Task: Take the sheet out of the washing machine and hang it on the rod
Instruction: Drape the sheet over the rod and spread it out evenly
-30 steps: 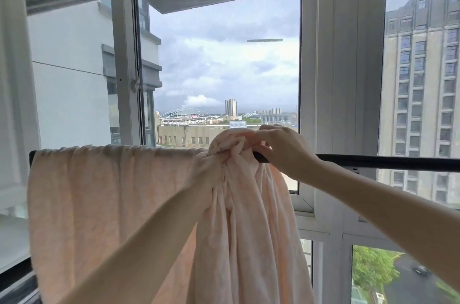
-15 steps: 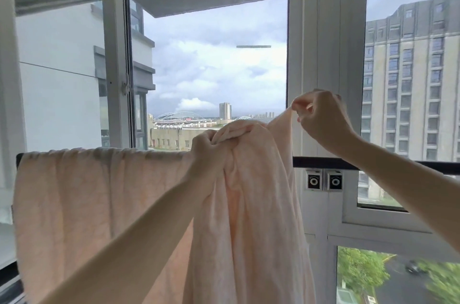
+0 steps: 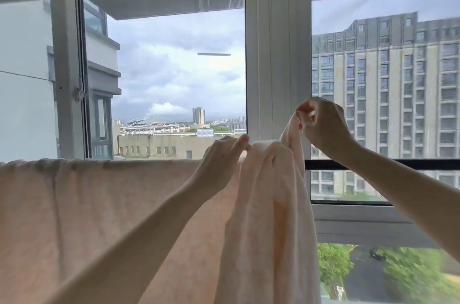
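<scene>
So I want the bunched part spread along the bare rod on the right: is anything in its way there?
Nothing visible: right of the sheet the rod runs bare to the frame edge, crossed only by the arm of the right hand pinching the sheet's corner.

The sheet [image 3: 104, 209] is a pale peach pink, plain but with a faint mottled texture, and its bunched folds glow a warmer orange. The rod [image 3: 388, 164] is black. The window frame [image 3: 278, 59] is white to light grey. Outside, the sky is grey-blue with white clouds, the tall building [image 3: 388, 94] is beige-grey with a dark top, and the trees [image 3: 333, 264] are bright green.
</scene>
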Demonstrator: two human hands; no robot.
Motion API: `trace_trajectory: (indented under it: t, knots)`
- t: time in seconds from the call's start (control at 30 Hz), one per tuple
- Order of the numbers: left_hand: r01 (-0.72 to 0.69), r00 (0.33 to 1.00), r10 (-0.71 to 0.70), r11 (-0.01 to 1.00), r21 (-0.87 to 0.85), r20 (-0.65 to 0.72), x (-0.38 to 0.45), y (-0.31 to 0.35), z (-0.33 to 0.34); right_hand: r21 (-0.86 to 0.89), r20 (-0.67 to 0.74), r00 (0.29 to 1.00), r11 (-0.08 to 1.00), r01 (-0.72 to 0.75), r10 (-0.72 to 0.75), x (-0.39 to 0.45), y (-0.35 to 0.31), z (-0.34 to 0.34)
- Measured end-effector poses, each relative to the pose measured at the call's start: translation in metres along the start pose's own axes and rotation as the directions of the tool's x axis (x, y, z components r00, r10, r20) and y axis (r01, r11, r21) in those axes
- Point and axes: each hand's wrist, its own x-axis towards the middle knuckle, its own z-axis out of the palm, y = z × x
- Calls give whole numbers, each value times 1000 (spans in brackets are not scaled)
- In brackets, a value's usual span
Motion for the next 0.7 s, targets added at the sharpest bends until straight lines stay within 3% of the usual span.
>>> trace_trajectory:
  t: [0.13,0.27,0.4,0.53,0.7]
  knots:
    - [-31,996,14,983,182,90,5,-25,11,4,-3,999,999,-35,35,-4,24,-13]
    - [-15,999,22,981,192,-35,8,-35,14,109,-87,971,971,-213,223,9,51,-41]
    - [60,989,-28,972,229,-143,13,-36,16,-60,-199,944,958,-281,264,19,73,-74]
    - [85,983,-36,960,267,-182,13,-25,25,-294,162,968,946,-137,191,-2,82,-72]
    - [-8,1000,8,975,222,1,8,-17,31,-222,452,881,974,-38,138,-22,78,-57]
